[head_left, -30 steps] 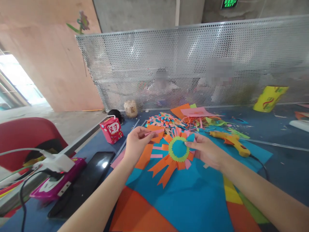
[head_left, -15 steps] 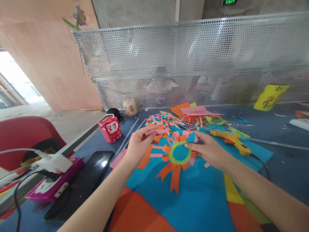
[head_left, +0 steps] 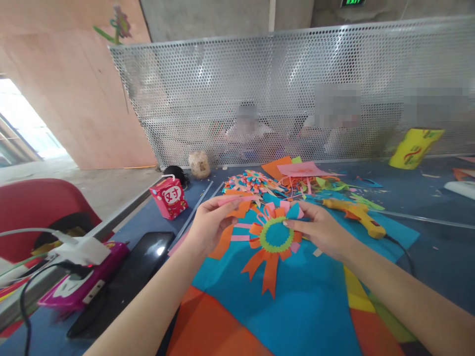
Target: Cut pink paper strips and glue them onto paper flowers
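Observation:
Between the fingers of my left hand (head_left: 213,220) is a pink paper strip (head_left: 237,199), pointing to the right. My right hand (head_left: 321,226) pinches the upper right rim of a paper rosette (head_left: 277,235). The rosette has a blue centre, a green scalloped ring, orange and pink loops, and two orange tails (head_left: 269,272) hanging down. Two pink strips (head_left: 240,238) lie to the left of its rim. Beneath it spreads a large blue sheet (head_left: 297,306). Behind my hands rests a pile of finished-looking multicoloured rosettes (head_left: 254,182).
A yellow glue gun (head_left: 354,212) with a black cord lies at right. At left are a red drink box (head_left: 168,198), a black phone (head_left: 122,282) and a purple power strip (head_left: 89,277). Paper scraps (head_left: 315,185) and a perforated metal screen (head_left: 237,89) stand behind, with people beyond.
My left hand has shifted slightly left and turned, and the pink strip in it now slants more to the right. My right hand and the rosette have hardly moved.

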